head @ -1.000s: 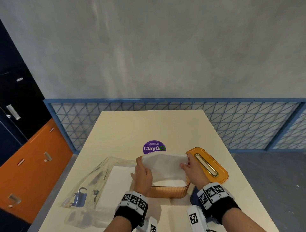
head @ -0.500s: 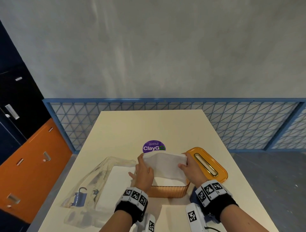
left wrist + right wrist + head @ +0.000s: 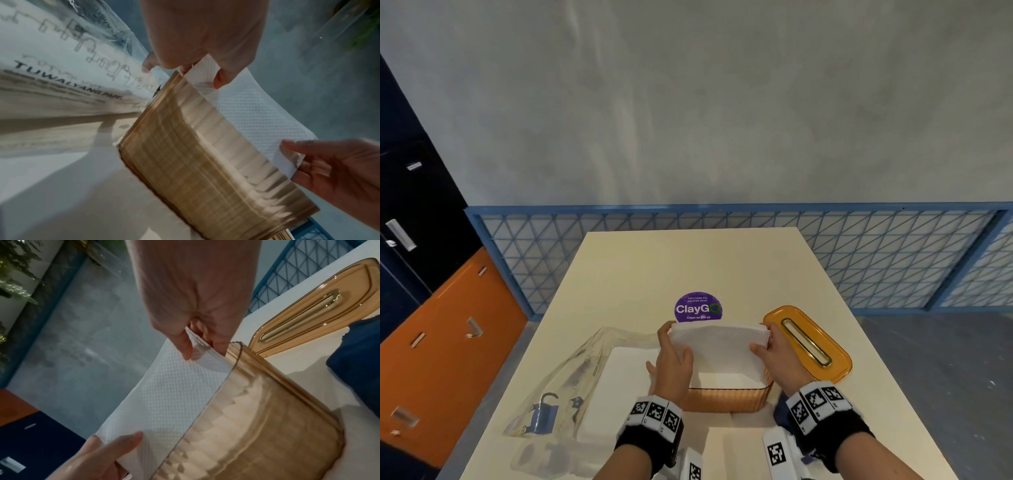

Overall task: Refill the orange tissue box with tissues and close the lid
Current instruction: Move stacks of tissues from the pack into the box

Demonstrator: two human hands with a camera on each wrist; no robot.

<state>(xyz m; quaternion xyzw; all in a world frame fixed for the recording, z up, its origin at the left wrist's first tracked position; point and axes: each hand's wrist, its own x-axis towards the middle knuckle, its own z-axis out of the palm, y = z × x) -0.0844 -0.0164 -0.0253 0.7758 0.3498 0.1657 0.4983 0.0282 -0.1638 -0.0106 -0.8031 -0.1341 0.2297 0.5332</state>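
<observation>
Risk — tissue stack [image 3: 717,346] buckling on the orange tissue box [image 3: 726,399] rim | left hand [image 3: 671,363] and right hand [image 3: 777,356] fingers pinch its ends | lid [image 3: 808,342] off, on tabletop [image 3: 688,260]

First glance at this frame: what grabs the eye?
Both hands, left hand and right hand, grip the ends of a white tissue stack, half lowered into the open orange tissue box at the table's near edge. The lid lies right of the box; an opened tissue pack lies to its left.
</observation>
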